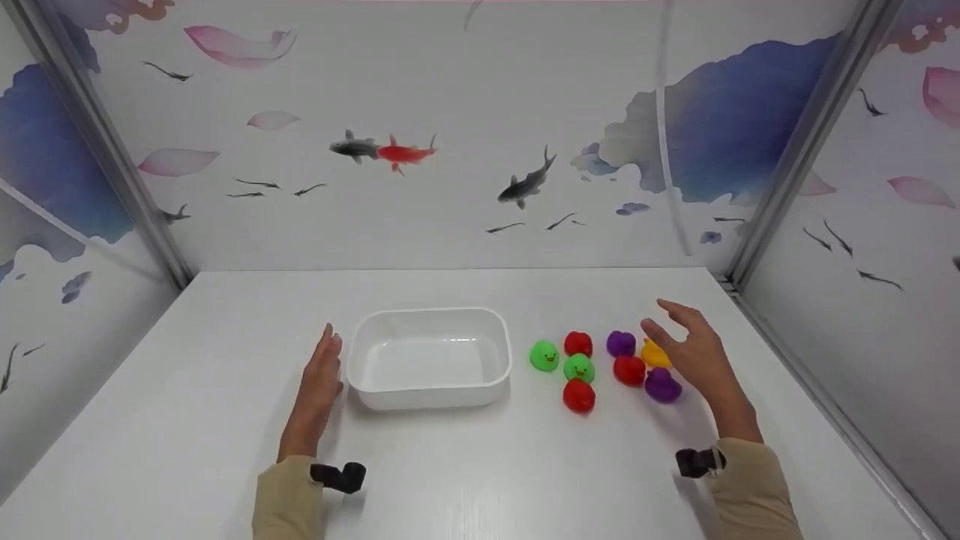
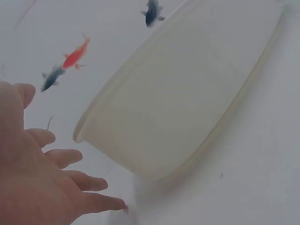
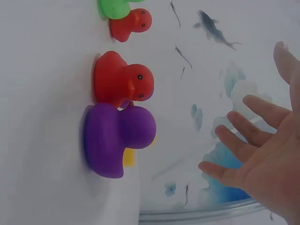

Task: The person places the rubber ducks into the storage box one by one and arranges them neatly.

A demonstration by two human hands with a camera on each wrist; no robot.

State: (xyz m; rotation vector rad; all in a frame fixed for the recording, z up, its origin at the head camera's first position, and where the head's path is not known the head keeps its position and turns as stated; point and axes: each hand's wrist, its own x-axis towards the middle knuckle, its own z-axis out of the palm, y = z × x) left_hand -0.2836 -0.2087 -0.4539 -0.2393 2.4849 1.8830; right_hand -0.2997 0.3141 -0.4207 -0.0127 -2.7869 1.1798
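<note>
A white plastic basin [image 1: 429, 397] stands on the table, and its side wall fills much of the left wrist view. My left hand [image 1: 321, 379] is beside the basin's left end, fingers extended, holding nothing. Right of the basin sit several rubber ducks: green ducks [image 1: 544, 356], red ducks [image 1: 579, 396], purple ducks [image 1: 664, 385] and a yellow duck [image 1: 655, 354] partly hidden. Above and right of the purple and yellow ducks hovers my right hand [image 1: 696, 352], thumb and fingers spread apart. In the right wrist view, a gap separates this hand from the purple duck [image 3: 119, 138].
The white table [image 1: 465, 465] is enclosed by printed panels at the back [image 1: 450, 90], left and right. Metal corner posts [image 1: 810, 142] join the panels. Black wrist cameras [image 1: 341, 477] sit at both cuffs.
</note>
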